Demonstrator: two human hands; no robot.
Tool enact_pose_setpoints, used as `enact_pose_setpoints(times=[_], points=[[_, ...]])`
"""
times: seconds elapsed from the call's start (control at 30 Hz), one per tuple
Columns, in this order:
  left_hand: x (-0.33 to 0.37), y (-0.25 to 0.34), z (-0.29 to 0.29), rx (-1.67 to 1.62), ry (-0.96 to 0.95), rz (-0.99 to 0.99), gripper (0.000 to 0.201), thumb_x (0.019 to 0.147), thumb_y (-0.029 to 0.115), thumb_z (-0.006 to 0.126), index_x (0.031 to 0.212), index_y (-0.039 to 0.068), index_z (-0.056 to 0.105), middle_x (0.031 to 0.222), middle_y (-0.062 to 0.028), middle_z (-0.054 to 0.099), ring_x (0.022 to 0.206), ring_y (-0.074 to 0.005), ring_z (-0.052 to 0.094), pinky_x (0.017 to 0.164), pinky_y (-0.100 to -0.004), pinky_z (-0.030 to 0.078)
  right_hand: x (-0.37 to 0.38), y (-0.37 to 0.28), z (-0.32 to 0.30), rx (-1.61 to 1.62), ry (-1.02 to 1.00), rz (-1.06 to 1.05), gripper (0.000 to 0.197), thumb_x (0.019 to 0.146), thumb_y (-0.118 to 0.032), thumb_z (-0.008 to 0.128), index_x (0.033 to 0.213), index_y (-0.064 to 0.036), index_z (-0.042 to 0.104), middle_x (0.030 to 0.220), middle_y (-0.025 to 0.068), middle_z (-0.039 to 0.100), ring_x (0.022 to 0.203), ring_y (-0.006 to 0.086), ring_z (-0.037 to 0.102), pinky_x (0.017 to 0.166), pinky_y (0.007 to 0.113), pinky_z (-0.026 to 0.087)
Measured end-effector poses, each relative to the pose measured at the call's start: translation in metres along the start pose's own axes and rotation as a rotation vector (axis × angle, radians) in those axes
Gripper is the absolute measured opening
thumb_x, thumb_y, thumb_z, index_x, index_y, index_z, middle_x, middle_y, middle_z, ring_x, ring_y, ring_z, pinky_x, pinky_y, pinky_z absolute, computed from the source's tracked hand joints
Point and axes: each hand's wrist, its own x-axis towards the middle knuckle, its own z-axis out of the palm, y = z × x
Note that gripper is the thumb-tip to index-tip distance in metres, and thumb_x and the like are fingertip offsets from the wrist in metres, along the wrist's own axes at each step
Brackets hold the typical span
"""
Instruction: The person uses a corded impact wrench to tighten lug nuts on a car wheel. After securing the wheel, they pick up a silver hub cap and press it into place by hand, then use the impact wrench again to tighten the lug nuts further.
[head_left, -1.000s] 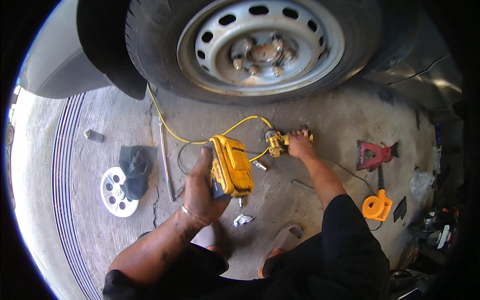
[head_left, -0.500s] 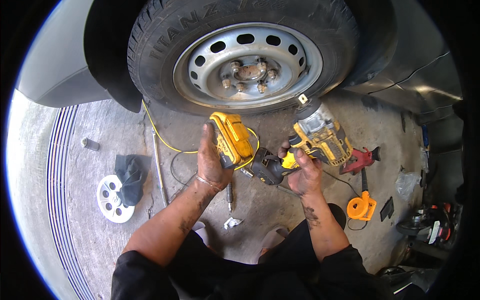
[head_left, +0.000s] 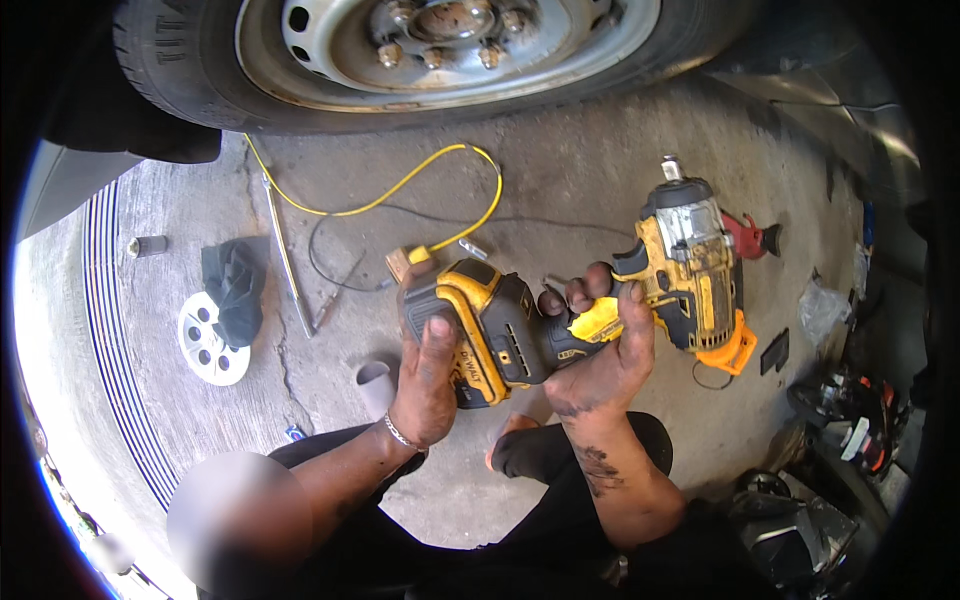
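My right hand (head_left: 610, 365) is wrapped round the grip of a yellow and black cordless impact wrench (head_left: 690, 265). The wrench lies sideways, its square drive toward the wheel and the foot of its grip to the left. Closed on a yellow and black battery pack (head_left: 465, 350), my left hand (head_left: 425, 385) holds it up against that foot. Whether the pack is fully seated cannot be made out. Beyond both hands stands a wheel with a black tyre (head_left: 180, 70) and a silver steel rim (head_left: 290, 80), nuts showing round its hub.
On the concrete floor lie a yellow hose (head_left: 380, 205), a long metal bar (head_left: 285, 250), a white wheel cover (head_left: 205, 350), a dark cloth (head_left: 232, 290) and a socket (head_left: 150, 246). Rightward are a red tool (head_left: 745, 238), an orange tool part (head_left: 738, 352) and a plastic bag (head_left: 825, 310).
The battery pack and the wrench's foot, apart before, now meet. My left hand has moved right and down with the pack. The view has tipped downward, so the wheel sits higher.
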Motion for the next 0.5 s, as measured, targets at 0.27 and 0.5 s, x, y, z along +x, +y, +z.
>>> enact_pose_setpoints(times=[0.27,0.5], points=[[0.021,0.007,-0.004,0.219,-0.171,0.072,0.075,0.099,0.053,0.053,0.149,0.009,0.019,0.126,-0.0148,0.05,0.118,-0.0223,0.05,0.101,-0.036,0.043,0.031,-0.045,-0.024,0.11,-0.251,0.21,0.027,0.092,-0.032,0.064,0.113,-0.017,0.058,0.089,-0.0008,0.056,0.087,0.0143,0.058,0.09,0.041,0.044],[0.055,0.03,-0.013,0.412,-0.135,0.013,0.094,0.09,0.078,0.042,0.156,0.015,0.02,0.149,-0.029,0.036,0.129,-0.0413,0.049,0.099,-0.0502,0.047,0.063,-0.058,-0.026,-0.137,-0.348,-0.068,0.027,0.087,-0.027,0.069,0.108,-0.016,0.057,0.078,-0.0031,0.053,0.077,0.0139,0.053,0.085,0.04,0.045]])
